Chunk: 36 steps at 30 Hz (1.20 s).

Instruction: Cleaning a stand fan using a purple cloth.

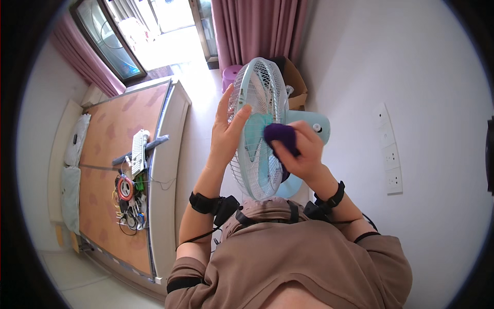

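A light-blue electric fan (pixel 247 170) with a round wire guard stands before me, its face turned to the left. Translucent teal blades (pixel 252 135) show through the guard. My left hand (pixel 227 125) grips the guard's rim at the front side, thumb and fingers spread along it. In my right hand (pixel 305 152) is a bunched dark purple cloth (pixel 281 139), pressed near the back of the guard. The motor housing (pixel 308 117) with a white knob extends to the right, behind that hand. Part of the blue base (pixel 289 187) shows below.
At left is a bed (pixel 115 127) bearing a white keyboard (pixel 139 150), an orange-rimmed reel (pixel 125 188) and tangled cables. Behind the fan are a purple stool (pixel 230 75), a cardboard box (pixel 296 83) and pink curtains (pixel 262 31). A wall with a socket panel (pixel 390 154) rises at right.
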Each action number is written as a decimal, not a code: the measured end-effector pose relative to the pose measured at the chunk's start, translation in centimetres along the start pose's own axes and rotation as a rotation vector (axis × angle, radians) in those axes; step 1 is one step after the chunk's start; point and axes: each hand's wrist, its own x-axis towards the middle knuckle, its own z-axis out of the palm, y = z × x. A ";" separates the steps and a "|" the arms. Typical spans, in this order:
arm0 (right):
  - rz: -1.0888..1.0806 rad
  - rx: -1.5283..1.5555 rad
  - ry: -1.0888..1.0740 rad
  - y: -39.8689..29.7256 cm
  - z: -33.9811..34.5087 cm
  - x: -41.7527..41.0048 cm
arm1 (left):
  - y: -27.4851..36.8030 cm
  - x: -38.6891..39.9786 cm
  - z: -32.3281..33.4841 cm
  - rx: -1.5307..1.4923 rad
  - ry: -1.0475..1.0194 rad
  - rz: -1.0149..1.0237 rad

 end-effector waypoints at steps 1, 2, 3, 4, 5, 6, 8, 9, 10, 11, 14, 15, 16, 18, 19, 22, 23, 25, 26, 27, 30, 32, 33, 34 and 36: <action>0.002 -0.003 0.003 0.4 0.5 -0.1 | 0.0 0.0 0.0 0.000 -0.004 -0.001; 0.009 0.007 0.010 1.3 1.3 -0.6 | -0.1 0.0 0.0 0.026 0.006 0.004; 0.011 0.015 0.018 2.2 2.0 -1.2 | -0.2 0.0 -0.1 0.050 0.017 0.014; 0.100 0.048 0.092 2.9 2.3 -1.9 | -0.4 0.1 -0.2 0.049 0.017 0.018; 0.095 0.047 0.092 4.0 2.5 -3.0 | -0.8 0.1 -0.4 0.065 0.025 0.015; 0.136 -0.020 0.115 5.5 2.4 -4.2 | -1.1 0.3 -0.4 0.078 0.033 0.011; 0.247 -0.121 0.020 7.4 2.0 -6.2 | -1.1 0.2 -0.5 0.080 0.028 0.018; 0.247 -0.113 0.011 7.0 2.0 -6.3 | -1.2 0.0 -0.8 0.087 0.019 0.021; 0.242 -0.118 0.003 6.3 1.6 -5.7 | -1.0 -0.1 -0.8 0.085 0.027 0.019; 0.238 -0.122 -0.005 5.6 1.3 -4.9 | -0.9 -0.2 -0.6 0.067 0.014 0.007; 0.136 0.013 0.109 1.6 0.9 -0.7 | -1.3 0.0 -0.6 0.054 0.002 -0.001; 0.140 0.011 0.111 1.4 1.3 -0.5 | -1.3 0.1 -0.5 0.061 -0.006 0.009; 0.090 0.017 0.060 1.3 1.7 -0.2 | -1.0 -0.1 -0.4 0.061 -0.011 0.006; 0.050 0.056 0.097 2.0 2.3 -0.7 | -0.2 -0.4 -0.1 -0.026 -0.019 -0.008; 0.046 0.056 0.103 3.2 2.7 -1.7 | -0.3 -0.4 -0.3 -0.024 -0.023 -0.002; 0.274 -0.199 -0.001 5.8 2.5 -5.1 | -1.1 -0.4 -1.1 0.058 0.030 -0.007; 0.272 -0.199 0.000 6.2 2.2 -5.4 | -1.4 -0.4 -1.2 0.088 0.030 0.009; 0.343 -0.136 -0.015 5.2 1.8 -4.6 | -0.9 -0.8 -1.1 0.118 0.025 0.017; 0.334 -0.149 -0.009 4.6 1.1 -4.0 | -0.5 -1.2 -0.7 0.071 0.003 0.015; 0.334 -0.154 -0.003 3.9 0.8 -2.7 | -0.1 -1.1 -0.3 0.022 -0.023 0.018; 0.201 -0.023 0.141 1.4 0.9 0.8 | -1.0 -1.0 -0.6 0.033 -0.018 0.015; 0.133 -0.018 0.143 0.6 1.4 2.5 | -0.8 -0.9 -0.5 0.014 -0.022 0.018; 0.059 0.002 0.133 0.4 2.0 2.9 | -0.7 -1.0 -0.7 -0.001 -0.007 0.022; 0.108 0.000 0.087 1.2 2.7 2.4 | -0.3 -1.0 -0.5 -0.008 -0.012 0.010; 0.161 -0.005 0.118 3.2 3.2 0.4 | -0.3 -1.3 -0.4 0.007 -0.005 0.019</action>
